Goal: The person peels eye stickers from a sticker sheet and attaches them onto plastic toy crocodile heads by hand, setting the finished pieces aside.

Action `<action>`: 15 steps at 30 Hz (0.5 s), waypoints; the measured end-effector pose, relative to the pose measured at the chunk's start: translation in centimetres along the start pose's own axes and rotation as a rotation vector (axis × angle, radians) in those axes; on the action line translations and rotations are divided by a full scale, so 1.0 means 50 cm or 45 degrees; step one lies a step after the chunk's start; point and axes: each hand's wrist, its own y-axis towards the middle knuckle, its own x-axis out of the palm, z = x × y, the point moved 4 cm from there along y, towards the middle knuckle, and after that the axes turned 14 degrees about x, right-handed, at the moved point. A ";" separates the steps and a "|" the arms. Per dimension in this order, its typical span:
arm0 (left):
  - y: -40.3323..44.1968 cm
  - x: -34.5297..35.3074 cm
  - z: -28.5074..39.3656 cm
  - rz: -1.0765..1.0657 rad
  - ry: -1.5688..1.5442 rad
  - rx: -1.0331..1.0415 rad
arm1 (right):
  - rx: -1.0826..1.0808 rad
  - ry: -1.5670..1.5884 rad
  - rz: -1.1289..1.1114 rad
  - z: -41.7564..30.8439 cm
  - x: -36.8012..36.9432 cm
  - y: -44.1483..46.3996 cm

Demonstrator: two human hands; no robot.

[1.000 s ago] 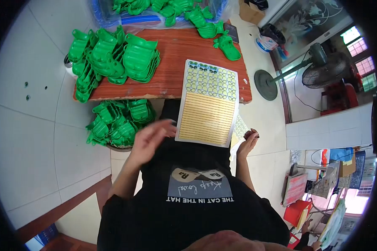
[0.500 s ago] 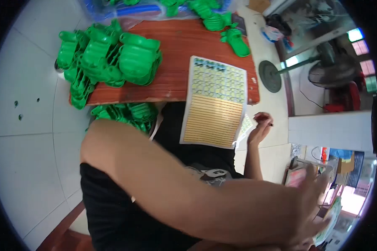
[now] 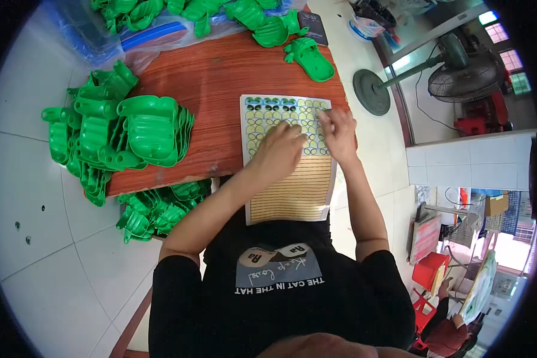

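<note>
A sticker sheet [image 3: 287, 194] lies over the table's front edge and hangs towards my lap. Its upper part has rows of yellow eye-shaped stickers, with a few green and black ones at the top; its lower part is orange-yellow with dark lines. My left hand [image 3: 278, 152] rests over the middle of the sheet, fingers bent and closed at the tips. At the sheet's right edge is my right hand [image 3: 340, 137], its fingers curled together. Whatever either hand pinches is too small or hidden to make out.
Stacked green plastic shells [image 3: 152, 134] stand on the left of the red-brown table [image 3: 221, 74], with more below. One green piece [image 3: 315, 62] lies at the far right near a dark flat object [image 3: 313, 28]. A floor fan [image 3: 465, 74] stands right. Another person [image 3: 444, 334] is at lower right.
My left arm has swung back from the lower right, and its hand is now over the sheet. My right hand has come up from beside the sheet onto its edge. The view has shifted.
</note>
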 end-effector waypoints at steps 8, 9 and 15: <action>0.001 0.063 -0.091 -0.055 -0.036 -0.069 | -0.093 -0.026 0.014 -0.031 0.084 0.064; 0.000 0.063 -0.094 -0.071 -0.048 -0.076 | -0.103 -0.043 0.019 -0.031 0.087 0.066; 0.001 0.063 -0.097 -0.107 -0.028 -0.088 | -0.128 -0.019 -0.124 -0.023 0.088 0.073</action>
